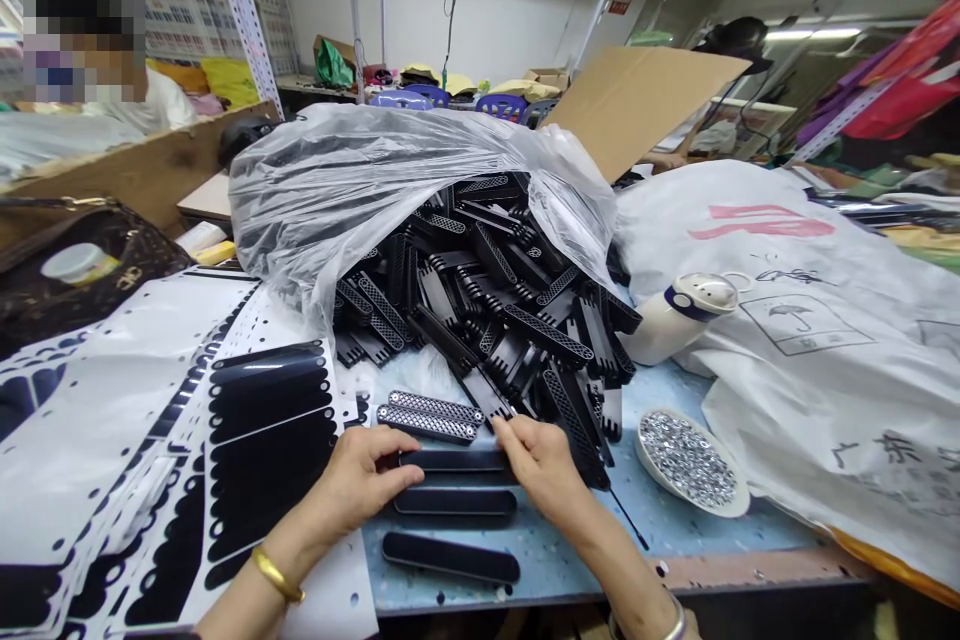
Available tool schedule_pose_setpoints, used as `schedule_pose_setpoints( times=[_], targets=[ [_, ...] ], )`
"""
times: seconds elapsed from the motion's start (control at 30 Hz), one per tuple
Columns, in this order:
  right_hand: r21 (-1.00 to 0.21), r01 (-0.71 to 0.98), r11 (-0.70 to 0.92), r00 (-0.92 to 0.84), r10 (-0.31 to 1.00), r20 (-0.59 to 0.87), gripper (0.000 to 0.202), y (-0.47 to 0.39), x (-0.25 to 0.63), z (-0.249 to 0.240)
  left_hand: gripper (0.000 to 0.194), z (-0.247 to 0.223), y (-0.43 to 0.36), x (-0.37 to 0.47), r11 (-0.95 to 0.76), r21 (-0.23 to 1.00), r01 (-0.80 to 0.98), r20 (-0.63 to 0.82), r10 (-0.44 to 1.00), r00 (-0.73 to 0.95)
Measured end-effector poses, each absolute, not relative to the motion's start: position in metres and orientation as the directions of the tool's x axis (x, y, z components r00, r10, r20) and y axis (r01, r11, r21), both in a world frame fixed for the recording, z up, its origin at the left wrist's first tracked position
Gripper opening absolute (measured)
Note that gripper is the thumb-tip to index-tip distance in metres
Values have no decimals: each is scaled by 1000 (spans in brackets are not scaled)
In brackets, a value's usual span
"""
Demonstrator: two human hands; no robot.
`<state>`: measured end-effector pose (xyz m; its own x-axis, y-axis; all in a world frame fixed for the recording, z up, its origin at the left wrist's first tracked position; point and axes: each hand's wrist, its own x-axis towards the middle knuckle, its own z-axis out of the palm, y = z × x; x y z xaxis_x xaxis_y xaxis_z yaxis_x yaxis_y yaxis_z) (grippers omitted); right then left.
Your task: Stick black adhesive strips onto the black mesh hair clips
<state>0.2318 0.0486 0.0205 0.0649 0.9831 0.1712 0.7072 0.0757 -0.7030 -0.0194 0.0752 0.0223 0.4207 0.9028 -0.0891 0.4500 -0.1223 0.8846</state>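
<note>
My left hand (369, 472) pinches the left end of a black oblong piece (461, 461) with rounded ends, lying crosswise on the blue tabletop. My right hand (546, 458) closes over its right end, covering that tip. Nearer to me lie two similar black pieces (455, 502), (450, 558), the front one slightly slanted. Just beyond my fingers are two patterned oblong pieces (431, 415), side by side with silvery lattice faces. Behind them, a heap of black slotted pieces (510, 290) spills from a clear plastic bag (360, 155).
Sheets of black stickers (270, 440) cover the left side, beside a brown handbag (90, 260). At right stand a bowl of small shiny metal parts (688, 460), a white bottle (667, 325) and a large white sack (817, 340). A thin black rod (628, 518) lies before the bowl. Another person (165, 100) is at far left.
</note>
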Motion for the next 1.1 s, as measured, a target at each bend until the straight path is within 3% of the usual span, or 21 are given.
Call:
schedule_pose_setpoints(
  times=[0.13,0.33,0.67,0.93,1.1],
  targets=[
    [-695,718,28,102,984,144,52,40,232,28,29,25,76,-19,-101,879,466,-120,899,421],
    [-569,822,30,90,979,181,40,39,215,24,27,28,76,-17,-97,882,462,-121,899,420],
    [-687,723,68,43,989,142,55,47,219,21,25,29,75,-17,-71,886,458,-136,904,405],
    [-813,581,-41,97,995,20,65,38,239,27,29,29,76,-16,-69,874,481,-144,908,392],
    [-794,608,0,79,995,61,43,32,235,31,26,32,77,-17,-63,880,470,-149,905,399]
  ],
)
